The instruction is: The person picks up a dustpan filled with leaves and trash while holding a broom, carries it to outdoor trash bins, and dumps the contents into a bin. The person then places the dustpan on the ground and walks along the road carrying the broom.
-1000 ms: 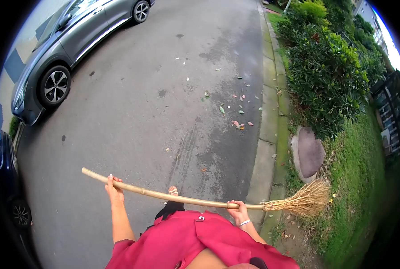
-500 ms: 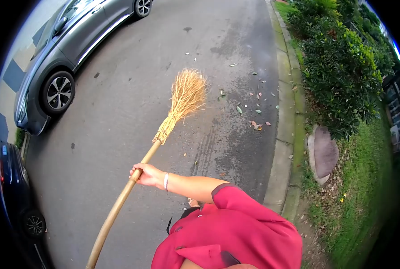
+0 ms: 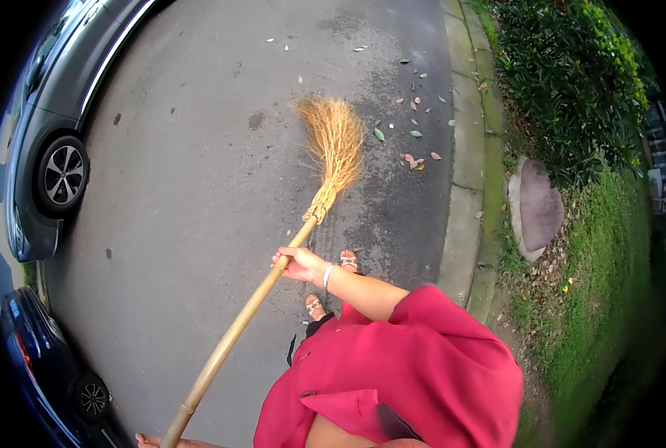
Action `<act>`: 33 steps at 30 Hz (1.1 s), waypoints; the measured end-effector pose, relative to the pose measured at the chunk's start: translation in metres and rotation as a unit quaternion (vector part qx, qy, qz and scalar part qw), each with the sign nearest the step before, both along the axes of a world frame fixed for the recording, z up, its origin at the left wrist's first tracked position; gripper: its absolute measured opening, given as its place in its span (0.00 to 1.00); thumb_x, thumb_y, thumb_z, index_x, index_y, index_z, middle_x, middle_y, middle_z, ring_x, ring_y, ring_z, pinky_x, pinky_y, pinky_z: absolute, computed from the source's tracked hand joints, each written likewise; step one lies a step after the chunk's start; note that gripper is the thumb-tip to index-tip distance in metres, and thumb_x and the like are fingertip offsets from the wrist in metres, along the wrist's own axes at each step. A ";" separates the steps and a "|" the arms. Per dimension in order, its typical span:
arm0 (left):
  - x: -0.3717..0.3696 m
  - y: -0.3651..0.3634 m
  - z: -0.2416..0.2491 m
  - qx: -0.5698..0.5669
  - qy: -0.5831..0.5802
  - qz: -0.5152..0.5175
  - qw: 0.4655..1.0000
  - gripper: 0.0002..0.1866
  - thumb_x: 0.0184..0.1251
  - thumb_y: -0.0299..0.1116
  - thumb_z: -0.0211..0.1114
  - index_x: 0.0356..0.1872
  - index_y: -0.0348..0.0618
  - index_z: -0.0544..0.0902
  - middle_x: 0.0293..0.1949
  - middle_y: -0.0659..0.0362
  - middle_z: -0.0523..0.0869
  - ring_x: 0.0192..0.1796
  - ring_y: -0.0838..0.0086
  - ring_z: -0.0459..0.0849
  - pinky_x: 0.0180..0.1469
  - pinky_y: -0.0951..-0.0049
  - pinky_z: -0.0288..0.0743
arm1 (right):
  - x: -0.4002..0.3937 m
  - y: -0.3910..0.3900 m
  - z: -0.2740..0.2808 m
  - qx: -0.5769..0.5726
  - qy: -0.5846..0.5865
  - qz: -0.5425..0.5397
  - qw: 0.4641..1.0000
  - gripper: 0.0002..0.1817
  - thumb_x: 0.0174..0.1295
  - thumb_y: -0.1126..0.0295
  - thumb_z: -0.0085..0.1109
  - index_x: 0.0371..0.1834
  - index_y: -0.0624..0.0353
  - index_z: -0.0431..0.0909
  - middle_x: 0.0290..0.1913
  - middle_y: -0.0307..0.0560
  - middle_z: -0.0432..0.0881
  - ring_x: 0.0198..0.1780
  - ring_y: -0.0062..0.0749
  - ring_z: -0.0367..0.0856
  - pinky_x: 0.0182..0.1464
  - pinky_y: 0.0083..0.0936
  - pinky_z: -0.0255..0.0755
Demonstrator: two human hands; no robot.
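A long-handled straw broom (image 3: 236, 328) slants up and to the right across the road, its bristles (image 3: 336, 142) fanned out over the asphalt. Closed round the lower part of the handle, just below the bristle binding, is my right hand (image 3: 299, 264), with a white band on the wrist. At the bottom left edge, my left hand (image 3: 154, 440) is partly cut off, with its fingers around the upper handle. Scattered leaves (image 3: 415, 161) lie to the right of the bristles. Whether the bristle tips touch the ground is unclear.
A grey car (image 3: 60, 175) stands at the upper left, a dark blue car (image 3: 45, 358) at the lower left. Along the right runs a mossy kerb (image 3: 463, 194), with bushes (image 3: 571, 82), a flat stone (image 3: 539, 205) and grass beyond. My sandalled feet (image 3: 314, 306) are on the road.
The bristles have swung right and my right hand has moved right and up in view. My left hand and both feet now show. The road, leaves and grey car have shifted in view.
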State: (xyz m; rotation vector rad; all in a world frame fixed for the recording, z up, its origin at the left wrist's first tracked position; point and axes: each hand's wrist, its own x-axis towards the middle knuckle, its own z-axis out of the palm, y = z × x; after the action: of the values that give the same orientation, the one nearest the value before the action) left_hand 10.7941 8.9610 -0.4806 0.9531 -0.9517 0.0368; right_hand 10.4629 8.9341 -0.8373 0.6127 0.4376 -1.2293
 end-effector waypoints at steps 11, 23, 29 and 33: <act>-0.263 -0.143 -0.184 0.390 0.207 -0.405 0.800 0.06 0.58 0.23 0.54 0.33 0.43 0.66 0.19 0.63 0.67 0.21 0.79 0.67 0.39 0.72 0.70 | -0.186 0.275 -0.075 0.397 0.070 -0.299 0.865 0.02 0.49 0.76 0.43 0.21 0.60 0.64 0.22 0.46 0.69 0.27 0.37 0.71 0.43 0.44 0.71; -0.282 -0.257 -0.252 0.441 0.305 -0.445 0.717 0.07 0.58 0.27 0.58 0.31 0.46 0.67 0.21 0.63 0.68 0.25 0.77 0.70 0.30 0.78 0.66 | -0.235 0.196 -0.047 0.410 0.054 -0.418 0.809 0.06 0.48 0.74 0.43 0.17 0.56 0.60 0.13 0.41 0.64 0.17 0.31 0.63 0.28 0.32 0.66; -0.157 -0.377 -0.207 0.326 0.383 -0.275 0.819 0.08 0.61 0.35 0.57 0.29 0.44 0.68 0.19 0.65 0.64 0.23 0.78 0.65 0.30 0.78 0.66 | -0.221 -0.052 -0.013 0.258 0.055 -0.242 0.934 0.06 0.51 0.77 0.49 0.20 0.59 0.64 0.23 0.46 0.69 0.29 0.36 0.71 0.47 0.38 0.70; -0.060 -0.389 -0.126 0.222 0.388 -0.213 0.869 0.10 0.63 0.37 0.54 0.29 0.42 0.68 0.19 0.65 0.61 0.24 0.77 0.63 0.35 0.75 0.66 | -0.183 -0.219 0.014 0.089 0.041 -0.055 0.994 0.05 0.54 0.73 0.53 0.31 0.60 0.68 0.34 0.46 0.75 0.43 0.37 0.74 0.51 0.38 0.67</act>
State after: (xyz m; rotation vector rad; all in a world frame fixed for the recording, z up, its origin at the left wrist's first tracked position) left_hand 10.7346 8.5723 -0.6068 1.0237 -0.3881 -0.9179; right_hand 10.2799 8.7148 -0.8230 0.7492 0.5930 -1.3325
